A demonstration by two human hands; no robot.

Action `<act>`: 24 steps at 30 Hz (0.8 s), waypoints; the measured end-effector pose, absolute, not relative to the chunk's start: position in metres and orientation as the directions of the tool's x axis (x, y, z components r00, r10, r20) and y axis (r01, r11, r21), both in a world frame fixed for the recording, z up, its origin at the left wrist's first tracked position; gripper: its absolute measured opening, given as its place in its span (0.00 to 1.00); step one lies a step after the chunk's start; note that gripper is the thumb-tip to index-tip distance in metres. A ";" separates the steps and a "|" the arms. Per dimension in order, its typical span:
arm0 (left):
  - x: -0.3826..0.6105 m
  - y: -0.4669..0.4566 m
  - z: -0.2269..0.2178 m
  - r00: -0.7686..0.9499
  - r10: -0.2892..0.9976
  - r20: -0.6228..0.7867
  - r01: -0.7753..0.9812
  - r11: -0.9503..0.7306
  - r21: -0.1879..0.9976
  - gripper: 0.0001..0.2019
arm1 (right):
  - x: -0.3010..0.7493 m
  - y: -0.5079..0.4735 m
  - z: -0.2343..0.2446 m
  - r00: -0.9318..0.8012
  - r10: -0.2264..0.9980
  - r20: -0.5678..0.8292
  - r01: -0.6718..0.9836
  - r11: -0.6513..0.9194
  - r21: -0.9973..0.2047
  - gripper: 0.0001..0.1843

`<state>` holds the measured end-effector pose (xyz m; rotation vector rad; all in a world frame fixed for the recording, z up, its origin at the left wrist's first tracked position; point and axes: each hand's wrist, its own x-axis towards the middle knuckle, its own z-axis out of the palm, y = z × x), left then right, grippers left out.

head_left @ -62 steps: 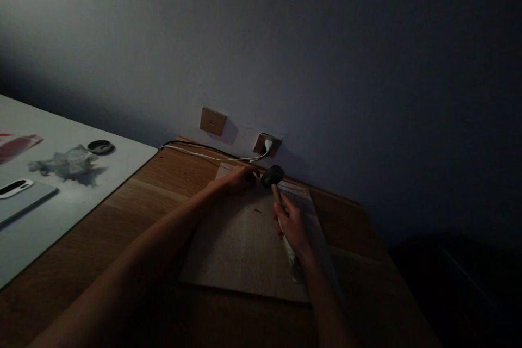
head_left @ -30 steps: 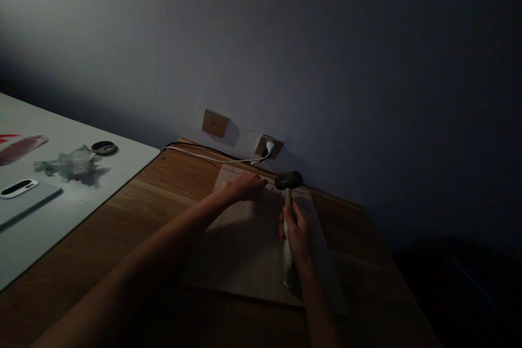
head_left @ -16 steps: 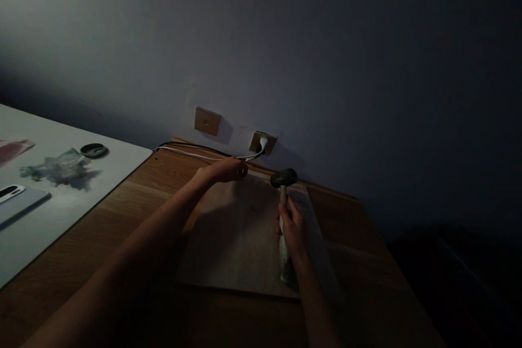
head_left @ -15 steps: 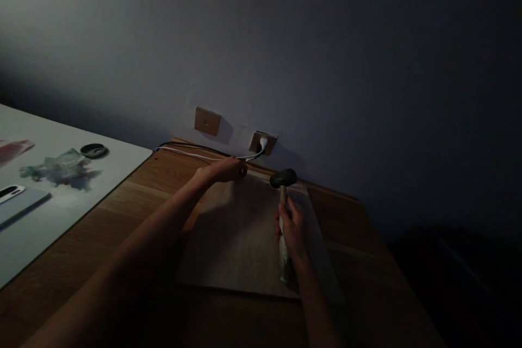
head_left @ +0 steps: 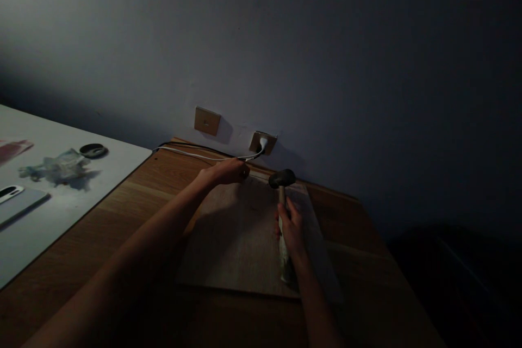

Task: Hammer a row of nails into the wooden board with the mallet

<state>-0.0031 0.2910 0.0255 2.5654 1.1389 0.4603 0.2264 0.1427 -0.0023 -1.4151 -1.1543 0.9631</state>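
Observation:
My right hand (head_left: 290, 223) is wrapped round the pale handle of a hammer (head_left: 282, 261), whose dark rounded head points toward the wall. Beneath it lies a flat wooden board (head_left: 244, 250) on the brown table. At the board's far left corner is my left hand (head_left: 230, 171), its fingers curled together over the edge. Whether those fingers pinch anything small is too dark to make out.
A wall socket (head_left: 269, 144) holds a white plug (head_left: 263, 143), its cable running left along the table's back edge. Another wall plate (head_left: 207, 121) is beside it. On the white table (head_left: 122, 157) lie a crumpled clear plastic bag (head_left: 61, 168), a dark round dish (head_left: 93, 150) and a phone (head_left: 20, 204).
My left hand has shifted very slightly to the right. The hammer head has moved a touch to the left; otherwise little differs.

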 end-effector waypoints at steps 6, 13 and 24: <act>-0.003 0.292 0.022 0.640 0.750 0.164 0.647 -0.642 0.411 0.09 | 0.227 0.143 -0.003 0.203 0.979 0.021 0.146 -0.009 -0.989 0.25; -0.001 0.292 0.023 0.670 0.727 0.154 0.650 -0.674 0.352 0.10 | 0.226 0.142 -0.002 0.215 0.976 0.015 0.153 -0.018 -0.988 0.29; 0.003 0.296 0.011 0.679 0.701 0.218 0.591 -0.698 0.403 0.11 | 0.226 0.142 -0.003 0.198 0.980 -0.014 0.159 -0.046 -0.986 0.29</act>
